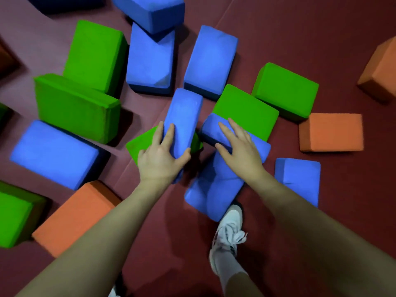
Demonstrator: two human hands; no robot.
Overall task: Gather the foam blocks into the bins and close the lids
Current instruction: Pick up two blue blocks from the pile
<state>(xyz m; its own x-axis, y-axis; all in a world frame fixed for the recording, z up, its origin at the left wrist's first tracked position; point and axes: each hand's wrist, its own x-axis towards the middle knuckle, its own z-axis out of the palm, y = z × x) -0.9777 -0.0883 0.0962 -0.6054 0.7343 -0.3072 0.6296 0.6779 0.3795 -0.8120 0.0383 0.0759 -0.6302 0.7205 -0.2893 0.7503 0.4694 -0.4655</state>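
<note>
The left hand (pixel 159 156) grips a narrow blue foam block (pixel 184 116), fingers laid along its top face and thumb curled round its near end; the block lies tilted across a small green block (pixel 141 142). Just beside it, the right hand (pixel 239 150) rests on a second blue block (pixel 211 127), fingers spread over the top and thumb hooked at its near edge, though whether it truly grips cannot be told. That block leans on a long blue block (pixel 212 189) whose near end touches a white sneaker (pixel 228 234), and a green block (pixel 246 110) sits behind it. Around these, many more green, blue and orange blocks (pixel 331 131) lie scattered over the maroon floor mat (pixel 300 28). No bin or lid is in view, so the gathering looks barely begun, with nearly all blocks left to collect and every lid to close.
</note>
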